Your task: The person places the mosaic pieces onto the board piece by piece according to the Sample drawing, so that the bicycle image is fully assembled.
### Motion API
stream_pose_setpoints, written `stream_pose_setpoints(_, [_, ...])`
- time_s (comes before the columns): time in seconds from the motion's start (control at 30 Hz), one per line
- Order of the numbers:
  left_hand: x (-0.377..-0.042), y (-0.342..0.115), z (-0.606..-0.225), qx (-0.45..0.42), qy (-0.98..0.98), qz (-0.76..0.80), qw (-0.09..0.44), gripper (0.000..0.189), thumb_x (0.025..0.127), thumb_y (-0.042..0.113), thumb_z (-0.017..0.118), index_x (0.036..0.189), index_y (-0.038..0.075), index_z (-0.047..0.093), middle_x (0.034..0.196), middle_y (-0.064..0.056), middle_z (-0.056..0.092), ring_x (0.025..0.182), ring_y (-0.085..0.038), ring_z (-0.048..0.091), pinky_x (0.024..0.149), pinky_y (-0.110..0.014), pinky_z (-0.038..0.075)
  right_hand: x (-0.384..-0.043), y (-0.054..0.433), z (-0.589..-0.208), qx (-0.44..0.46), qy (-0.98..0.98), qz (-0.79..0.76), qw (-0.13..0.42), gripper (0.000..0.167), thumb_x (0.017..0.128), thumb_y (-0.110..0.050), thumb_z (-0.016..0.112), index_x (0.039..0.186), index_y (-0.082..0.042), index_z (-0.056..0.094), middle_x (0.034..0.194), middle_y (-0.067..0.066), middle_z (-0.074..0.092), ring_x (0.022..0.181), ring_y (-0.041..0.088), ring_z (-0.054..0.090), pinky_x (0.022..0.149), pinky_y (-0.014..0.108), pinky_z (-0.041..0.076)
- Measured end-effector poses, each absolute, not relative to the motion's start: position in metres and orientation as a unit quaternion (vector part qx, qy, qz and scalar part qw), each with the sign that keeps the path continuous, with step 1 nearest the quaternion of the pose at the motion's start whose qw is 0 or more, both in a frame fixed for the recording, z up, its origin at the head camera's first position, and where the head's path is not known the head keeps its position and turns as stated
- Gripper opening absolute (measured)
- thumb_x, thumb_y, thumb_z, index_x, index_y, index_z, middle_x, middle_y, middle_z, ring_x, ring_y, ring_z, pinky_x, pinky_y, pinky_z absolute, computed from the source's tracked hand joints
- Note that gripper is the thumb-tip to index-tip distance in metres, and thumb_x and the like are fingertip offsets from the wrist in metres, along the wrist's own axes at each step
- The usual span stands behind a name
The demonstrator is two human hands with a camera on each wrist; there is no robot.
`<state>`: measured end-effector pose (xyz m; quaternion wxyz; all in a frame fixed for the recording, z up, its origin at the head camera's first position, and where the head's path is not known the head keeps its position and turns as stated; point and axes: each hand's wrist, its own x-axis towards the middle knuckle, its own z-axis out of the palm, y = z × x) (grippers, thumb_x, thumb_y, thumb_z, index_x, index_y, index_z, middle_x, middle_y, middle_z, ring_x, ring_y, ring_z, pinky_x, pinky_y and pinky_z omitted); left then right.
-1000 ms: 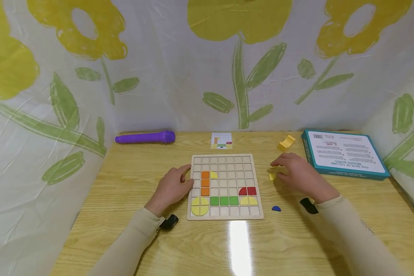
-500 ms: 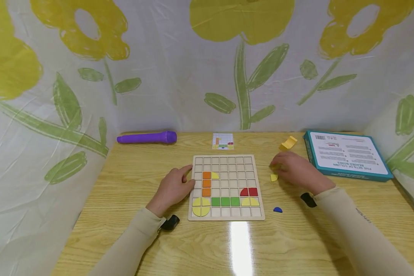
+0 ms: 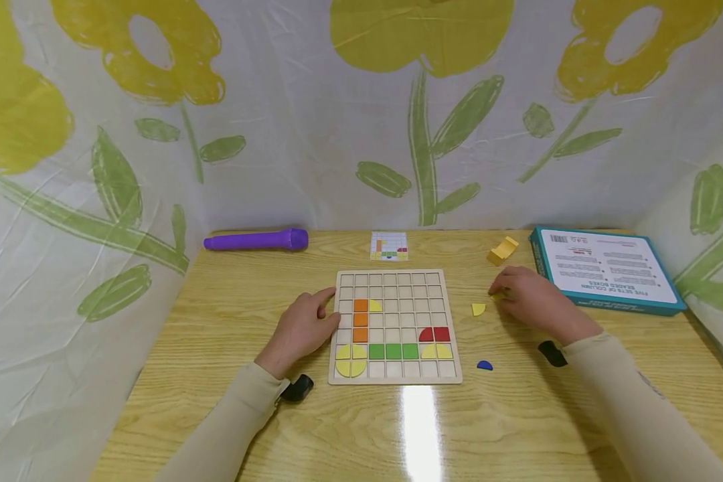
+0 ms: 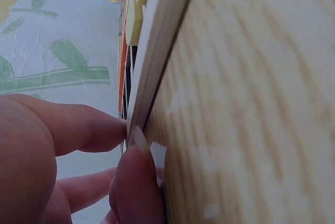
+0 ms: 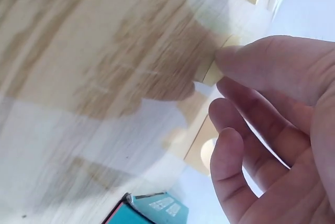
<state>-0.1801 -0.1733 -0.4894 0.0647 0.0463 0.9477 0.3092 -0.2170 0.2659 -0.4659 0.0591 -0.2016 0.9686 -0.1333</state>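
My left hand (image 3: 298, 328) touches the left edge of a wooden grid board (image 3: 397, 274) with thumb and index finger. In the left wrist view, these fingertips rest against the board's rim (image 4: 157, 62). Orange, green, red and yellow pieces lie in the board's cells. To the right, my right hand (image 3: 527, 301) pinches a small yellow piece (image 5: 212, 72) between thumb and index finger, low over the table. A yellow quarter-circle piece (image 3: 478, 309) lies between that hand and the board. Nearer me is a blue half-circle piece (image 3: 485, 365).
A pattern card (image 3: 389, 246) lies behind the board. At the back left is a purple microphone-shaped thing (image 3: 256, 239). A yellow holder-like block (image 3: 503, 250) and a teal box (image 3: 608, 268) stand at the back right, near my right hand. A flowered sheet hangs behind.
My right hand has drawn away to the right with one yellow piece, leaving the quarter-circle piece on the table. My left hand stays at the board's edge.
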Motion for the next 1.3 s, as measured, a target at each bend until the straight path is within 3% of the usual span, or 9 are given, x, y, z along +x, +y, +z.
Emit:
stream_pose_setpoints(0.6, [-0.179,-0.174,-0.487,0.046,0.948,0.306,0.068,0.062,0.100,0.029,0.068,0.159,0.015,0.055,0.091,-0.004,0.053,0.081,-0.020,0.046,0.071,-0.034,0.035,-0.195,0.264,-0.460,-0.176,0.970,-0.153,0.070,0.021,0.097,-0.012,0.079,0.117,-0.008,0.081,0.117,0.009,0.076,0.108,0.029,0.069,0.097,0.054,0.059])
stream_pose_setpoints(0.83, [-0.180,-0.173,-0.487,0.046,0.948,0.307,0.067,0.062,0.100,0.029,0.066,0.159,0.015,0.055,0.092,-0.004,0.054,0.081,-0.020,0.046,0.071,-0.034,0.036,-0.166,0.229,-0.449,-0.206,0.964,-0.163,0.039,0.020,0.095,-0.015,0.082,0.113,-0.009,0.081,0.113,0.005,0.076,0.107,0.026,0.070,0.098,0.051,0.060])
stream_pose_setpoints(1.07, [-0.179,-0.172,-0.487,0.045,0.948,0.307,0.071,0.062,0.100,0.029,0.067,0.160,0.016,0.055,0.092,-0.004,0.054,0.080,-0.020,0.046,0.071,-0.034,0.036,-0.136,0.188,-0.452,-0.270,0.948,-0.168,0.008,0.020,0.089,-0.016,0.089,0.108,-0.013,0.083,0.105,-0.002,0.074,0.095,0.013,0.067,0.087,0.038,0.062])
stream_pose_setpoints(1.3, [-0.179,-0.174,-0.486,0.053,0.948,0.306,0.067,0.062,0.101,0.028,0.067,0.160,0.014,0.055,0.090,-0.004,0.054,0.079,-0.020,0.045,0.069,-0.034,0.035,-0.114,0.166,-0.457,-0.312,0.936,-0.165,-0.017,0.020,0.086,-0.017,0.091,0.103,-0.014,0.082,0.103,-0.004,0.070,0.096,0.012,0.066,0.085,0.033,0.062])
